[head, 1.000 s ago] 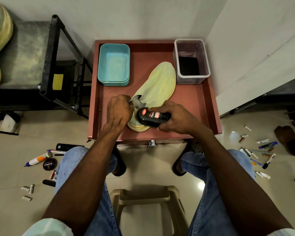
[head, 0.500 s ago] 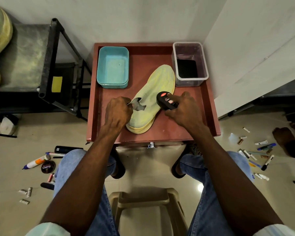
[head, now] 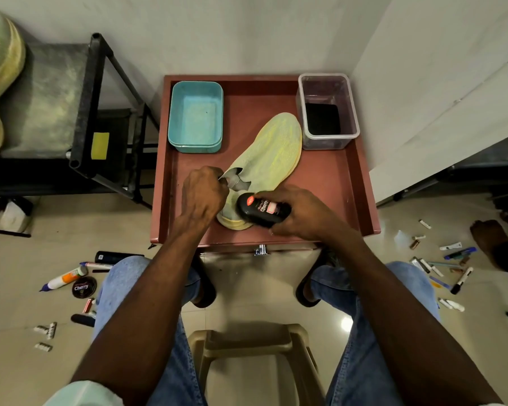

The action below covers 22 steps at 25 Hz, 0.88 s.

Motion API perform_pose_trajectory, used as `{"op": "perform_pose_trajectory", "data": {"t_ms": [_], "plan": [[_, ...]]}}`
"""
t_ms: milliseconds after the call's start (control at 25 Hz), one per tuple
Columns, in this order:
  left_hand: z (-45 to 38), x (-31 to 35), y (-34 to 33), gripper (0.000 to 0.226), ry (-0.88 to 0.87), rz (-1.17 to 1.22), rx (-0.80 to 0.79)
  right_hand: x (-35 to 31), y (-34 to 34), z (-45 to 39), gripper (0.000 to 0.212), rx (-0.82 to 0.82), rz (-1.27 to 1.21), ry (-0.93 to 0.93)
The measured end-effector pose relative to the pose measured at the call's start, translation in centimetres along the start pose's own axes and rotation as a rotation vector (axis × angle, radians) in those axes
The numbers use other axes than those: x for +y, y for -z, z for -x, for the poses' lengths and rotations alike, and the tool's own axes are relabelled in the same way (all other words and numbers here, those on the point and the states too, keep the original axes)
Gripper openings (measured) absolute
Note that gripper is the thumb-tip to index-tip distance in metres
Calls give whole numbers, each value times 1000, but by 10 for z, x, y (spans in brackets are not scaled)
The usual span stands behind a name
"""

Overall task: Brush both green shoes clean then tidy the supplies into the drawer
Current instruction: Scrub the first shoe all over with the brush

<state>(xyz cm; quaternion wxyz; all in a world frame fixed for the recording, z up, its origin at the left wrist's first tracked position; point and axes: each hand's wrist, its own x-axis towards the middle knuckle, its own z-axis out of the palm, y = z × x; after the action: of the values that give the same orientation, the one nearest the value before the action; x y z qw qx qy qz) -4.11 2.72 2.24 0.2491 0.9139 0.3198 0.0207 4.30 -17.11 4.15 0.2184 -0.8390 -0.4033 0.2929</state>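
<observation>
My right hand (head: 301,213) is closed around the black shoe brush (head: 261,210), which has swung back from mid-shoe to the heel of the green shoe (head: 269,153), near the front edge of the red tray table (head: 361,197). My left hand (head: 204,194) stays pinched on the shoe's collar, steadying it. So I judge the strokes are working the heel end now. The second shoe sits on the rack (head: 0,83) at left, unbrushed as far as I can judge; the drawer (head: 261,249) stays shut.

Pale green shoe (head: 272,148), black brush (head: 261,212), teal tub (head: 196,117), reddish-brown table (head: 335,183)
</observation>
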Motion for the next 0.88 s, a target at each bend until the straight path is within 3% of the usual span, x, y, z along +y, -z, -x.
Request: {"op": "perform_pose_trajectory", "data": {"t_ms": [120,280,440,600,760,880], "plan": [[1,1,0,21,-9,15,1,9,9,-2,81,210,83,-174],[2,1,0,23,-11,4,11,-1,-10,4,82,-38,-12,30],[2,-2,-1,32,-16,31,-3,3,4,-1,85,239,63,-246],[2,0,1,27,-11,33,-20,-11,-18,2,83,39,-5,-6],[2,1,1,43,-8,44,-9,2,2,-7,81,349,67,-314],[2,1,2,33,3,46,-22,-15,-20,-1,79,240,-17,-126]]}}
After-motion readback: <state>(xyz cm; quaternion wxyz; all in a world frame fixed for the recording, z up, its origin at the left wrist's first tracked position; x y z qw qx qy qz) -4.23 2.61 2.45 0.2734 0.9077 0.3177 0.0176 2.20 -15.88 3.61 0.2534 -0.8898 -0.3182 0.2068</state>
